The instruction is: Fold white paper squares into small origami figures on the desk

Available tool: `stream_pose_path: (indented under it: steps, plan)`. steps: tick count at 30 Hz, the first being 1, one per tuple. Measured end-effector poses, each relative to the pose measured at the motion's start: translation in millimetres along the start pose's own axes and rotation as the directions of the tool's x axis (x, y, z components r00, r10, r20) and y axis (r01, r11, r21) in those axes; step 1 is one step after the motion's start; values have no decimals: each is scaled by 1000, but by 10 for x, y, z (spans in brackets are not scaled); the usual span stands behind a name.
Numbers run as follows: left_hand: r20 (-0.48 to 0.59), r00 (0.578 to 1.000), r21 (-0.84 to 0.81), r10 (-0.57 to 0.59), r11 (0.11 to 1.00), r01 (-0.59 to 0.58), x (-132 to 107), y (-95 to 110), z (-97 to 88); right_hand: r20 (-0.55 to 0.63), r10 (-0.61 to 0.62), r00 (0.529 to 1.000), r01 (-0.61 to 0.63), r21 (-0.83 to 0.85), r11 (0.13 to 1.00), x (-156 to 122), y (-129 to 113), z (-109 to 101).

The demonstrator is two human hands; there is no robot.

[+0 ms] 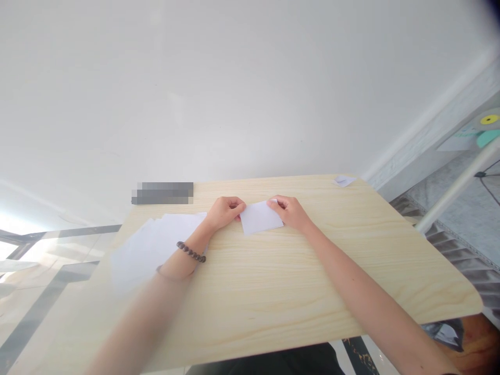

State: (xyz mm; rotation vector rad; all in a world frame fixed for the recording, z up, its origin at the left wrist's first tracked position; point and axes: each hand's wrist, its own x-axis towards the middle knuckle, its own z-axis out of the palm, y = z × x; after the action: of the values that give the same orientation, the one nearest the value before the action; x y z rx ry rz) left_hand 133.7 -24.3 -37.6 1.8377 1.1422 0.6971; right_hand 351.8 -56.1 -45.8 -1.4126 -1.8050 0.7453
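A small folded white paper (261, 217) lies on the light wooden table (273, 281). My left hand (225, 211), with a dark bead bracelet on its wrist, pinches the paper's left edge with curled fingers. Curled over the paper's upper right corner, my right hand (291, 211) presses it down with its fingertips. Both hands rest on the tabletop near its far side.
Several loose white sheets (156, 242) lie on the table to the left of my left arm. A small folded paper piece (344, 180) sits at the far right corner. A white wall stands behind the table, and a white pole (457, 185) leans at the right.
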Motion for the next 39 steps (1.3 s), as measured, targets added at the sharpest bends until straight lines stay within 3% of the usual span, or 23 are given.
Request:
stream_pose_path:
  steps: [8,18,21,24,33,39]
  plan:
    - [10,1000,-2,19,1000,-19,-6,28,1,-25,-22,999,21,-27,999,-2,-52,-3]
    - [18,1000,-213,4,977,0,11,19,12,-20,78,997,-75,120,990,13,60,-79]
    - [8,1000,-226,-8,974,10,18,19,27,14,52,999,-54,118,992,0,18,-50]
    - [2,1000,-193,-7,981,8,17,25,32,16,3,1000,-5,118,993,-8,-28,-26]
    - [-80,996,-44,27,999,-30,-19,27,22,82,6,997,-18,148,989,-23,-52,-28]
    - [23,994,-23,103,994,-103,-38,73,28,10,-38,999,38,22,999,-33,-86,38]
